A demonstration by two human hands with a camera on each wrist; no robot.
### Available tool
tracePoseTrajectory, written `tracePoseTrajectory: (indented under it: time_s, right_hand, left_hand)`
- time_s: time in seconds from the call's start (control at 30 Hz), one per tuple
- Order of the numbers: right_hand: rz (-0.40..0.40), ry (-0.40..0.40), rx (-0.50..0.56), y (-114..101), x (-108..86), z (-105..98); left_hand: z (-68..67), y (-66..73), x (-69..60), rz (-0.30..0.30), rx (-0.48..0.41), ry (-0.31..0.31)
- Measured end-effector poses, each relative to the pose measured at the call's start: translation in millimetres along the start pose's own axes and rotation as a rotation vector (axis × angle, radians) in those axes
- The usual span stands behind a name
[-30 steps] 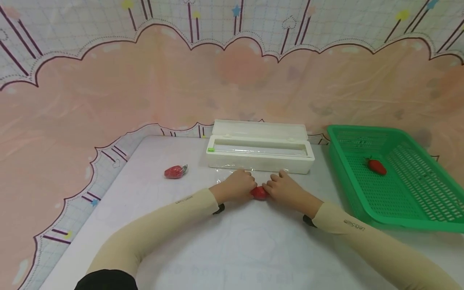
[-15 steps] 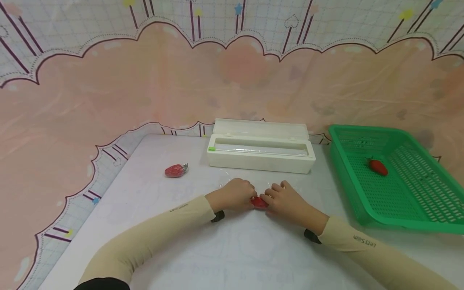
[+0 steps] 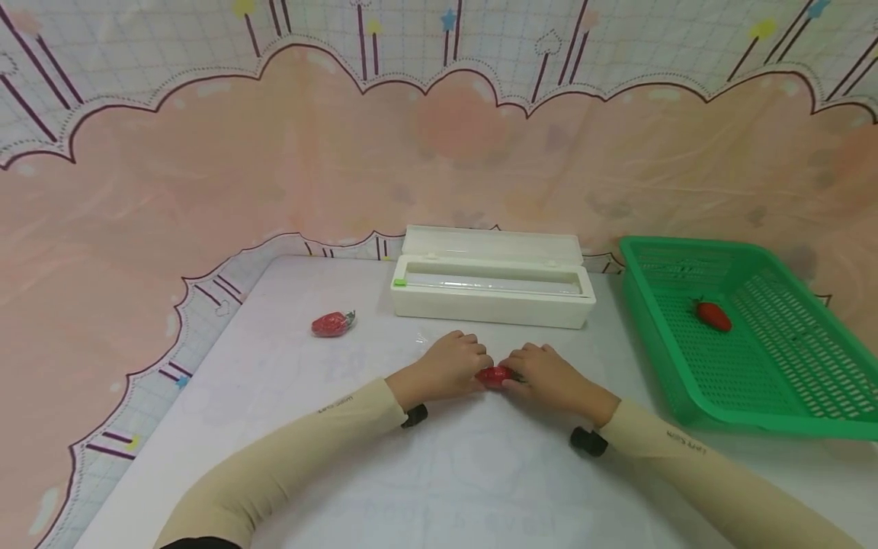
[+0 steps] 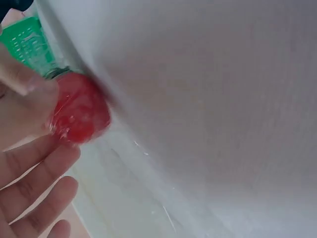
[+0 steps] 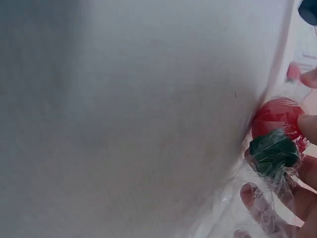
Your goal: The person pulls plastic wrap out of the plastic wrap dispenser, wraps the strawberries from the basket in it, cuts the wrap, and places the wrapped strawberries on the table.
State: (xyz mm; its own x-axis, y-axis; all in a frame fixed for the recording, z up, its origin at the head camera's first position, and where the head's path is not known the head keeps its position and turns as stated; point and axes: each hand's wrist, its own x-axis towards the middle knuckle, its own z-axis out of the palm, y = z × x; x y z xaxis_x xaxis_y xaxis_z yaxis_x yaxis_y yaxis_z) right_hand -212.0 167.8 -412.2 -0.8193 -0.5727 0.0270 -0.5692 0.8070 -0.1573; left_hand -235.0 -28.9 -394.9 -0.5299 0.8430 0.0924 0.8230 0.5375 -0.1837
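Observation:
A red strawberry [image 3: 495, 377] with a green top lies between both hands over the white table, wrapped in clear cling film [image 5: 277, 193]. My left hand [image 3: 449, 367] holds its left end; in the left wrist view the thumb and index finger meet the strawberry [image 4: 81, 111] while the other fingers spread loosely. My right hand [image 3: 549, 380] pinches the leafy end, and crumpled film trails over its fingers in the right wrist view. Further film past the hands is hard to make out. A second strawberry [image 3: 333, 324], also wrapped, rests to the left.
Behind the hands stands a white cling film dispenser [image 3: 490, 306], lid raised, with a film roll inside. At the right, a green plastic basket [image 3: 696, 381] holds one strawberry [image 3: 713, 316]. A patterned cloth [image 3: 411, 168] hangs at the table's back.
Both hands have drawn the strawberry slightly toward the person, away from the dispenser. More of the strawberry and its green top now shows, and less loose film is visible around the hands.

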Motion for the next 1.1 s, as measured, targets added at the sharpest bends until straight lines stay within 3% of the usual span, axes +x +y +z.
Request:
tracePoseTrajectory:
  time_s: [0.1,0.17,0.3,0.47,0.57,0.83,1.1]
  right_hand:
    - [0.024,-0.032,0.058,2.8,2.1,-0.3]
    - [0.021,-0.026,0.030,2.7,2.6,-0.5]
    - [-0.040,0.083,-0.162,-0.3,2.1,-0.2]
    - [-0.206,0.287,-0.443,-3.1,3.6,0.4]
    - [-0.249,0.302,-0.497,-3.9,5.8,-0.3]
    - [-0.111,0.072,-0.388,-3.3,12.9,-3.9]
    - [-0.043,0.060,-0.150,5.1,13.6,-1.7]
  left_hand:
    - [3.2,0.4,2.6,-0.002,0.030,0.032]
    - [6.2,-0.4,4.5,-0.012,0.031,0.045]
    - [12.3,-3.8,8.0,-0.031,0.006,0.040]
    - [16.3,-8.0,10.9,-0.056,-0.026,0.024]
    - [17.0,-9.8,11.4,-0.073,-0.039,0.006]
    - [12.6,-9.2,8.8,-0.204,-0.070,-0.085]
    - [6.8,0.4,7.8,-0.147,-0.019,-0.076]
